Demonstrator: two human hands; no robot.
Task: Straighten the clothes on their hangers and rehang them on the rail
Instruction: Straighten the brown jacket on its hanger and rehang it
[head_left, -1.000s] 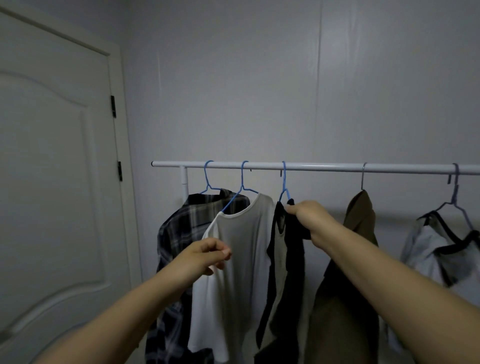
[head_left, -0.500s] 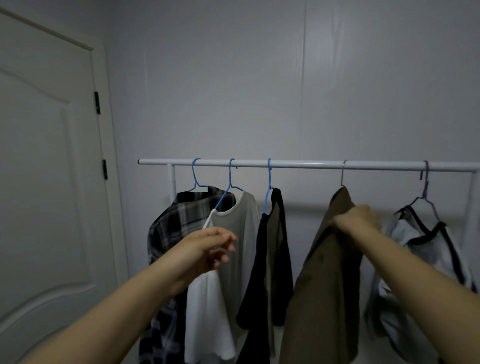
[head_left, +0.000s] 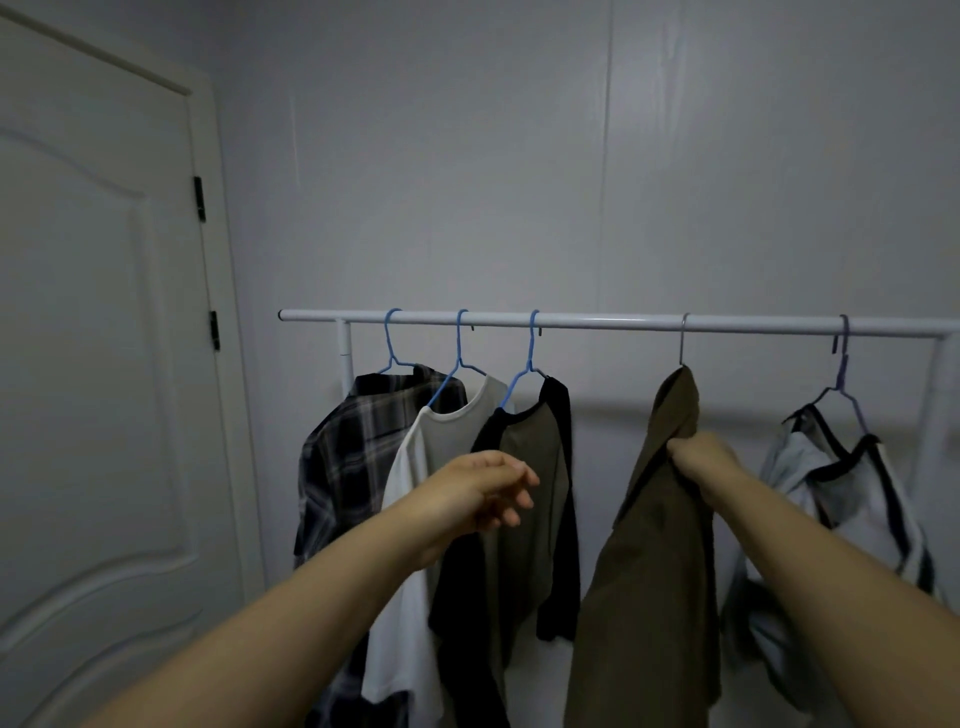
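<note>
A white rail (head_left: 613, 321) carries several garments on hangers. From the left hang a plaid shirt (head_left: 353, 447), a white T-shirt (head_left: 415, 467) and a black-and-olive shirt (head_left: 535, 467), all on blue hangers. Further right an olive-brown garment (head_left: 649, 571) hangs crooked on a grey hanger, and my right hand (head_left: 701, 457) grips its upper edge. A light top with black trim (head_left: 852, 499) hangs askew on a purple hanger at the far right. My left hand (head_left: 483, 488) hovers in front of the black-and-olive shirt, fingers loosely curled, holding nothing.
A white door (head_left: 98, 389) stands closed on the left. The grey wall (head_left: 571, 156) is right behind the rack. The rack's left post (head_left: 344, 353) rises beside the plaid shirt. A stretch of bare rail lies between the third and fourth hangers.
My right hand let go of the black-and-olive shirt, moved right and took hold of the olive-brown garment. My left hand released the white T-shirt and drifted right.
</note>
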